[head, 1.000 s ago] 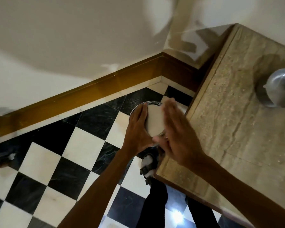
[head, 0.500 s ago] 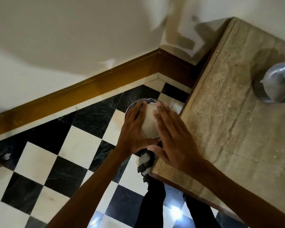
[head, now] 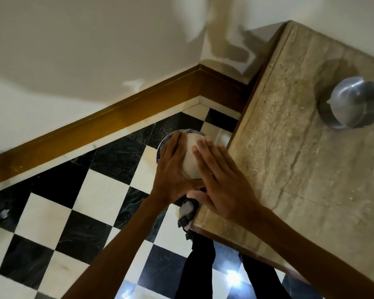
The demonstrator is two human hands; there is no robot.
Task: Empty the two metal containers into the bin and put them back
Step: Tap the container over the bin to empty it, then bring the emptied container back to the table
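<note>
Seemingly mid-emptying, the left hand (head: 171,167) is wrapped around an upturned metal container (head: 189,158), its pale base facing the camera, held out past the left edge of the table (head: 289,169) over the checkered floor (head: 73,201) — presumably so the contents drop clear of the stone top. The right hand (head: 220,180) is flat and open, fingers together against the base, gripping nothing; it looks like a pat to shake loose what remains. Just below shows a dark round rim (head: 160,147), probably the bin, though mostly hidden. The second container (head: 352,102) stands on the far right of the table, well apart, with bare surface around it for the first to go back.
</note>
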